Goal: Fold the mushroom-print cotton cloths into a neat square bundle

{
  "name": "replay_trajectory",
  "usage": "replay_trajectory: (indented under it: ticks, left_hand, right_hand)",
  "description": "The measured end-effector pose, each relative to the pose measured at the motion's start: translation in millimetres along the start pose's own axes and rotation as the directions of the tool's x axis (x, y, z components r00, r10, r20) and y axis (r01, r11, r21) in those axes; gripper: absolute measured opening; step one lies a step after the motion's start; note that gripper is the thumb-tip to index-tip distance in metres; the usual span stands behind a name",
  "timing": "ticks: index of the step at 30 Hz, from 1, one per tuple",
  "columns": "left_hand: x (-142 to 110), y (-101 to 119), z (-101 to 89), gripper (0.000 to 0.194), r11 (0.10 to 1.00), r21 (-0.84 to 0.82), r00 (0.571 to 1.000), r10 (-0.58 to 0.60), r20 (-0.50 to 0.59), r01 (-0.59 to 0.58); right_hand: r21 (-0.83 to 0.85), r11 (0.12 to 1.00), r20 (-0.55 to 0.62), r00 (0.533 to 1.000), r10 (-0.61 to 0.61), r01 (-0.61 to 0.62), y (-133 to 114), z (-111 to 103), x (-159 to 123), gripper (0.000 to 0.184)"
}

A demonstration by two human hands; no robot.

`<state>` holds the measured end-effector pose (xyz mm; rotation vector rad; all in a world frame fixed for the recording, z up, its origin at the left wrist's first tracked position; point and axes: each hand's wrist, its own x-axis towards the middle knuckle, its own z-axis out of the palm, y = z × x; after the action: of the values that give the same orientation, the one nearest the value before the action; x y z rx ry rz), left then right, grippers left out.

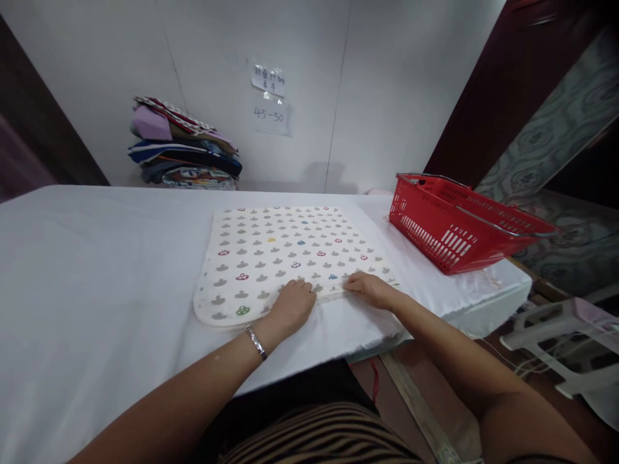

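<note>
Cloth (280, 248) spread flat on the bench (111, 277), between its far and near edges and nearer the latter; rounded near-left corner, printed face up. Your left hand (293, 306) bears on the cloth's near edge, fingers curled over it; the thumb is hidden, so whether it pinches or merely presses cannot be told. Your right hand (368, 289) pinches the same edge farther right, thumb and fingertips drawn together. The hands are apart, with a length of edge between them; this spacing presumably lets you govern that stretch evenly and guard against puckering. The cloth's position toward the bench's near edge probably spares you a long reach.

The basket (435, 222) stands by the bench's right edge, beyond your right hand, apparently within reach yet aside from the cloth. The stack (186, 151) of textiles rises at the far edge, left of centre, close to the wall (396, 84), which may help steady it. Two notes (268, 81) are fixed to the wall, likely at that height for easy reading.
</note>
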<state>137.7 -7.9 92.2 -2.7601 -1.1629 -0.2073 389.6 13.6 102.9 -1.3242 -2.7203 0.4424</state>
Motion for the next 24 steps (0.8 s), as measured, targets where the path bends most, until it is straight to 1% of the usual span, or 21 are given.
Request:
replay_trajectory:
  ticks: [2,4,8,13,18,21,24]
  left_hand:
    - [1.1,0.7,2.6,0.023,1.000,0.005,1.000,-0.004,-0.021,0.004]
    - [1.9,0.2,5.3,0.022,0.999,-0.020,0.998,-0.043,-0.050,0.042]
    - [2.0,-2.4,7.5,0.017,0.985,-0.117,0.989,-0.135,-0.060,0.127]
    - [1.0,-4.3,7.1,0.013,0.970,-0.185,0.982,-0.175,-0.069,0.159]
    - [-2.0,-3.2,8.8,0.012,0.972,-0.191,0.983,-0.156,-0.099,0.135]
    - [-3.9,-1.5,7.1,0.012,0.976,-0.186,0.983,-0.135,-0.128,0.109]
    - [-4.4,-0.3,4.5,0.013,0.975,-0.198,0.981,-0.135,-0.140,0.106]
  right_hand:
    - [-0.019,0.999,-0.033,0.999,-0.035,0.035,-1.8,-1.1,-0.3,0.023]
    - [-0.050,0.997,-0.058,0.997,-0.058,0.055,-4.4,-1.8,-1.1,0.020]
    - [-0.129,0.991,-0.099,0.994,-0.055,0.042,-9.9,0.3,-1.8,0.015]
    - [-0.227,0.973,-0.153,0.986,-0.072,0.036,-13.3,6.2,-0.6,0.020]
    - [-0.206,0.977,-0.170,0.982,-0.083,0.047,-10.8,8.9,-1.6,0.020]
    - [-0.177,0.983,-0.163,0.983,-0.088,0.058,-7.8,9.0,-3.5,0.020]
    - [-0.138,0.988,-0.183,0.979,-0.090,0.065,-6.7,9.4,-4.2,0.020]
